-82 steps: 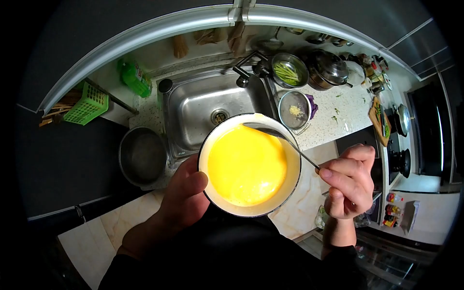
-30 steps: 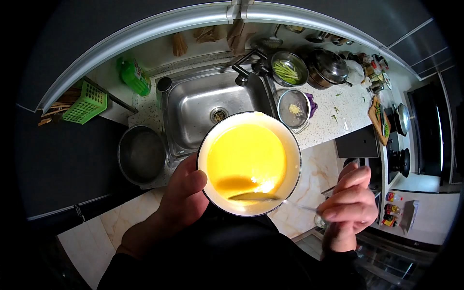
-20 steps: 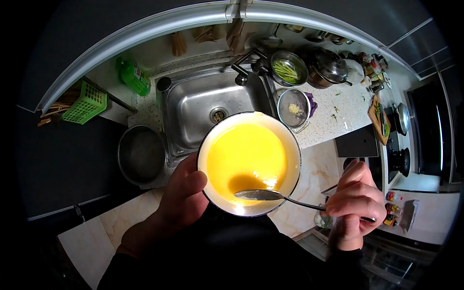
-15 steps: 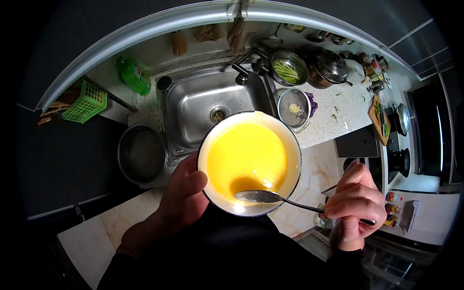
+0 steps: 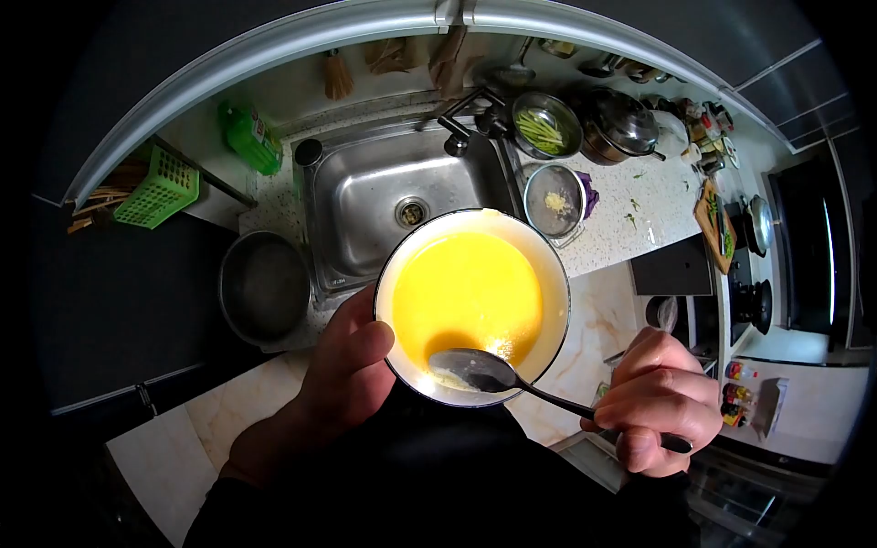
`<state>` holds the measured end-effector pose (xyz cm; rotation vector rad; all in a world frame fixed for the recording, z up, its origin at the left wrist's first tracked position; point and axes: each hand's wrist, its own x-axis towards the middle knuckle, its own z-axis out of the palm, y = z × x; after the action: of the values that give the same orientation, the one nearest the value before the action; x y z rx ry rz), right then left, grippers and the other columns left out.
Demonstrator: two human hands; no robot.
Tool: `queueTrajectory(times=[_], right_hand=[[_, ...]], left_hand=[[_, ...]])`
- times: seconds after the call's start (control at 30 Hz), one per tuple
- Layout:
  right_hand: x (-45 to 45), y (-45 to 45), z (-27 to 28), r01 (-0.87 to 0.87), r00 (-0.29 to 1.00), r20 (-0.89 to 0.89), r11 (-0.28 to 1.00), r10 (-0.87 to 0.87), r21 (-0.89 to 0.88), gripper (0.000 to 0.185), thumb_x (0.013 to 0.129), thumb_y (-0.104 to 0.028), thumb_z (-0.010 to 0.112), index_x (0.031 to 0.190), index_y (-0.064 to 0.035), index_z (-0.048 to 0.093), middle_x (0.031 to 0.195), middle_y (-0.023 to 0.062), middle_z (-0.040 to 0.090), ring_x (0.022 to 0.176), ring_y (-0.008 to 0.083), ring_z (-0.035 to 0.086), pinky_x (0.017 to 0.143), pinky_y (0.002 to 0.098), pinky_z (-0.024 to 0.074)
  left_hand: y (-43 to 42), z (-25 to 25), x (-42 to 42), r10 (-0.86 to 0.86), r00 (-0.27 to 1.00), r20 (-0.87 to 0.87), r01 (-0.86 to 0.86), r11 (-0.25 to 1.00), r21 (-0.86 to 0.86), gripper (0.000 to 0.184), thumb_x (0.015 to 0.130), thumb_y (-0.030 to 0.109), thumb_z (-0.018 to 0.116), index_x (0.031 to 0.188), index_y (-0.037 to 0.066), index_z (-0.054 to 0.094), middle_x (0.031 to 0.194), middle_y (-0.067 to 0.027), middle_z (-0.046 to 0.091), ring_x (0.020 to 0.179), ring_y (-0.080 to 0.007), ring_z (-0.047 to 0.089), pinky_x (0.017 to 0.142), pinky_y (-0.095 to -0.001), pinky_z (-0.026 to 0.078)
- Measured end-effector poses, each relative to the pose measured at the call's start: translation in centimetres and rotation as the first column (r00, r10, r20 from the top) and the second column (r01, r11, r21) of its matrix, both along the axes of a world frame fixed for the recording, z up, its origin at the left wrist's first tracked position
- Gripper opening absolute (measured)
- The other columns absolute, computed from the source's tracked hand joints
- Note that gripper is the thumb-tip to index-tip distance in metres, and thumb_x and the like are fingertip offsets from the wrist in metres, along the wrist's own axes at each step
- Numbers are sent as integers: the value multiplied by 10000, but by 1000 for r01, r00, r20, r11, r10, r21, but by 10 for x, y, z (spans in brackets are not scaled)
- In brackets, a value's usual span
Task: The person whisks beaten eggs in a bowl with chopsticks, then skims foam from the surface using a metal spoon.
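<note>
1. Head view: from where I stand, a white, dark-rimmed bowl is held before the person's black clothing, overlapping the near part of the sink.
2. Smooth, bright yellow liquid lies inside it, pale wall showing all around.
3. The left hand has its grip closed on the bowl's left side, thumb against the rim.
4. The right hand has its grip closed around the handle of a metal spoon. The spoon's head is at the near side, inside the rim; whether it touches liquid, I cannot tell.
5. My judgement: a firm, level left grip guards against slopping.
6. The spoon is best moved slowly, its head within the rim, so drips land inside.
7. Beyond, on the speckled surface, a round container holds pale bits.
</note>
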<state>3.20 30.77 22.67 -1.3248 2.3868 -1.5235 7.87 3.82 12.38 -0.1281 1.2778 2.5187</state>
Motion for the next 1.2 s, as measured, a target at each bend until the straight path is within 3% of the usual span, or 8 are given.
queueTrajectory(times=[0.43,0.53,0.57,0.6,0.9,1.1,1.17,1.2], right_hand=[[6,-11,-16,57,998,27,998,-57,-33,110,876,-81,703,962,-12,690,798,63,712,720,213,620,595,310,510],[6,-12,-25,121,992,39,991,-119,-61,104,909,-99,646,917,-1,681,808,66,719,711,215,615,615,310,520],[6,-13,-28,121,992,38,991,-119,-61,104,909,-99,646,917,-1,681,808,66,719,711,215,615,615,310,520],[7,-15,-32,175,980,111,978,-163,-111,120,918,-96,626,890,9,677,794,75,717,708,219,615,619,311,519],[1,-31,-72,531,693,721,673,6,-515,295,998,-203,505,822,11,603,624,129,604,597,199,540,593,340,419],[-38,-9,-77,509,832,314,404,-457,-760,298,1038,-267,477,1052,7,591,912,87,582,830,149,497,756,278,415],[-60,-13,-117,554,577,30,364,-816,-748,308,1028,-235,489,1056,42,620,1018,147,622,892,212,542,761,318,452],[-69,-14,-141,605,520,-253,561,-816,-565,298,1018,-207,487,991,40,650,973,147,651,902,242,574,755,342,470]], left_hand=[[-6,-4,-1,-45,989,-139,5,960,-279,656,992,470,368,1445,-4,358,1425,-167,482,1320,-291,473,1112,-415,365],[-1,-2,-4,71,995,-68,-74,996,-41,563,1021,381,330,1420,-12,386,1393,-164,512,1293,-271,498,1090,-394,390],[-1,1,-6,94,995,38,-95,995,20,663,913,399,512,1416,-19,403,1375,-151,528,1287,-261,500,1103,-399,370],[-1,3,-8,111,983,145,-123,989,78,799,806,418,695,1411,-25,420,1358,-137,544,1280,-251,501,1116,-404,350],[-4,-6,-15,116,975,190,-146,978,152,736,833,371,665,1407,-25,428,1364,-134,542,1292,-245,496,1121,-396,344],[-13,-17,-14,140,987,83,-151,978,146,712,843,353,683,1401,-17,441,1370,-125,543,1296,-242,495,1120,-389,349],[-17,-15,-12,150,975,163,-184,958,221,719,849,361,690,1405,-17,436,1374,-122,542,1298,-242,494,1118,-389,350],[-19,-12,-11,148,973,176,-187,955,230,726,852,368,696,1408,-17,430,1375,-120,542,1300,-240,492,1118,-390,351]])
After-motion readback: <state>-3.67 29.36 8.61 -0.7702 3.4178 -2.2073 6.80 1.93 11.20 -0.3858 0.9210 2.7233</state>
